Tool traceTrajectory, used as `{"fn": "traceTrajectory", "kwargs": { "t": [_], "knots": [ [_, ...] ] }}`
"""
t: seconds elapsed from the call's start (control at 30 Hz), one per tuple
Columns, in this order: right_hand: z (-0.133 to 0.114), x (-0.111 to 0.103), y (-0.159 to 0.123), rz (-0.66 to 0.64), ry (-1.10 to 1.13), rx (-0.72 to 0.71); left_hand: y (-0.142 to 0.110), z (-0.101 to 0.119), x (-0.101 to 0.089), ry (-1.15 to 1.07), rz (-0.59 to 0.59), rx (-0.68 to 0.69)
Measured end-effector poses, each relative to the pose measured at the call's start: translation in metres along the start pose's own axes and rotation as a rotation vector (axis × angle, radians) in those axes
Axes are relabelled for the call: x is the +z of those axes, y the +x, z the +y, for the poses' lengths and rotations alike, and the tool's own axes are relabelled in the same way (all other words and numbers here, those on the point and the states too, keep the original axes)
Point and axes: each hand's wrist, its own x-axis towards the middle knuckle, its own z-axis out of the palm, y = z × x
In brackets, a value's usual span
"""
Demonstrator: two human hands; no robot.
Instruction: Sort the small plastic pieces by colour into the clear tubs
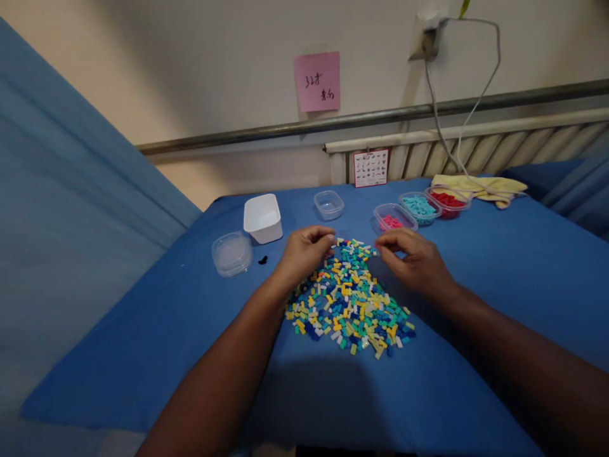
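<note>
A loose pile of small building bricks (pixel 354 298) in yellow, green, white and blue shades lies on the blue cloth between my hands. My left hand (pixel 307 252) is at the pile's upper left edge, thumb and fingers pinched together. Anything between those fingertips is too small or hidden to name. On the opposite side, my right hand (pixel 413 257) is also closed in a pinch, its fingertips beside the pile's upper right edge. A tiny pale piece shows close to them, but I cannot tell whether it is held.
A white tub (pixel 263 219), clear lids (pixel 232 254) and a small black object (pixel 263 260) are on the left. Behind the pile stands a clear container (pixel 328 205). Tubs of pink (pixel 391 222), light blue (pixel 419 206) and red pieces (pixel 447 200) sit right, near a yellow cloth (pixel 480 187).
</note>
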Motion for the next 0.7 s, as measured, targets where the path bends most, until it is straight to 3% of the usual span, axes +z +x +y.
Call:
{"fn": "traceTrajectory", "kwargs": {
  "t": [0.07, 0.17, 0.23, 0.37, 0.5, 0.6, 0.7],
  "knots": [
    [0.016, -0.008, 0.008, 0.094, -0.034, 0.085, 0.005, -0.006, -0.020, 0.210, 0.036, 0.068],
    [0.041, -0.017, 0.018, 0.161, -0.034, 0.174, 0.006, -0.011, -0.037, 0.578, -0.152, 0.190],
    [0.051, -0.022, 0.020, 0.156, -0.024, 0.177, 0.003, -0.010, -0.039, 0.797, -0.253, 0.248],
    [0.048, -0.023, 0.011, 0.159, -0.078, 0.085, -0.002, -0.007, -0.031, 1.063, -0.323, 0.335],
    [0.033, -0.012, -0.006, 0.010, -0.072, 0.028, -0.002, -0.008, -0.028, 1.153, -0.338, 0.384],
    [0.027, 0.000, -0.015, -0.157, -0.007, -0.039, -0.001, -0.007, -0.029, 1.192, -0.352, 0.352],
    [0.026, 0.007, -0.018, -0.244, 0.031, -0.050, -0.001, -0.004, -0.028, 1.209, -0.375, 0.330]
  ]
}}
